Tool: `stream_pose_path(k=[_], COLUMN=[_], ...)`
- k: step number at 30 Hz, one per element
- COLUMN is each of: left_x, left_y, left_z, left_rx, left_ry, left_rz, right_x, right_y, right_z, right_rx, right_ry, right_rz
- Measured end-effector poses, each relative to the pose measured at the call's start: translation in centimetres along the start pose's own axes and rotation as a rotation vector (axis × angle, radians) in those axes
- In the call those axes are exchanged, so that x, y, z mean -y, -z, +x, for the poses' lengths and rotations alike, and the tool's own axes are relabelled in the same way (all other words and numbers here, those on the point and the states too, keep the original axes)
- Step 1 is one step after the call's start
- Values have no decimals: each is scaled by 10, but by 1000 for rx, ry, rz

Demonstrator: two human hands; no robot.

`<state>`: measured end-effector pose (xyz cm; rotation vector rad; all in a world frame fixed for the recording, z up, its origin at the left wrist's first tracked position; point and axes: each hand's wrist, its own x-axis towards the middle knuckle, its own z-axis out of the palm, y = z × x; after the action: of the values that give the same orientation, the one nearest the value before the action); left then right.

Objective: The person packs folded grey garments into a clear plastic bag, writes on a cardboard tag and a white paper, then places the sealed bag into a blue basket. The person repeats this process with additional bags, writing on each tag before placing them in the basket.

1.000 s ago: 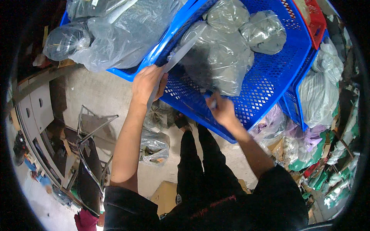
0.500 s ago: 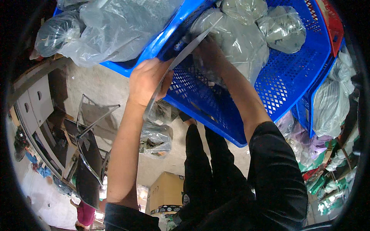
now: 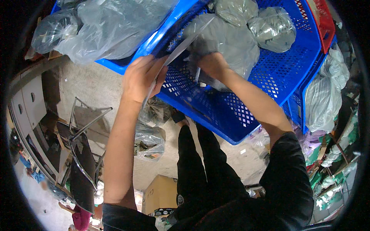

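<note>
My left hand is closed on a thin whitish sheet, seen nearly edge-on. That hand is beside the rim of a blue plastic basket with mesh walls. Inside the basket, my right hand is bent down against a large filled clear plastic bag. Its fingers are hidden and blurred, so what they hold cannot be made out. A small white stick-like thing shows just below it. Two smaller filled bags, one round bag and another bag, lie farther back in the basket.
Large clear bags fill a second blue basket at the far left. A red basket and stacked bagged goods stand right. On the floor are a cardboard box, a clear bag and a metal-framed chair.
My right wrist has turned and its forearm has swung outward to the right. The left hand still grips the sheet. The whole view has shifted slightly.
</note>
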<state>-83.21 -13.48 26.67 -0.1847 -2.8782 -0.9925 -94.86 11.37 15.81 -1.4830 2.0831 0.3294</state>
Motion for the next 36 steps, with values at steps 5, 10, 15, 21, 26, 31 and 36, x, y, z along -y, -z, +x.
stream_pose_path(k=[5,10,15,21,26,31,36], left_x=[4,-3,-6,-11,-15,-12,-11], left_y=[-1,1,2,3,3,0,0], left_z=[0,3,1,5,6,7,7], left_rx=[17,-40,-27,-64,-97,-174,-193], left_ry=[-109,-29,69,-71,-115,-196,-232], left_rz=[166,68,55,206,168,133,123], right_x=[7,-7,-5,-22,0,39,38], right_y=[45,95,26,-49,-30,-26,-46], right_z=[-41,-141,-228,-241,-195,-118,-77], right_rx=[-133,-471,-564,-575,-535,-453,103], right_ry=[-200,-178,-341,-780,-690,-215,-60], right_rz=[255,762,492,425,440,133,-531])
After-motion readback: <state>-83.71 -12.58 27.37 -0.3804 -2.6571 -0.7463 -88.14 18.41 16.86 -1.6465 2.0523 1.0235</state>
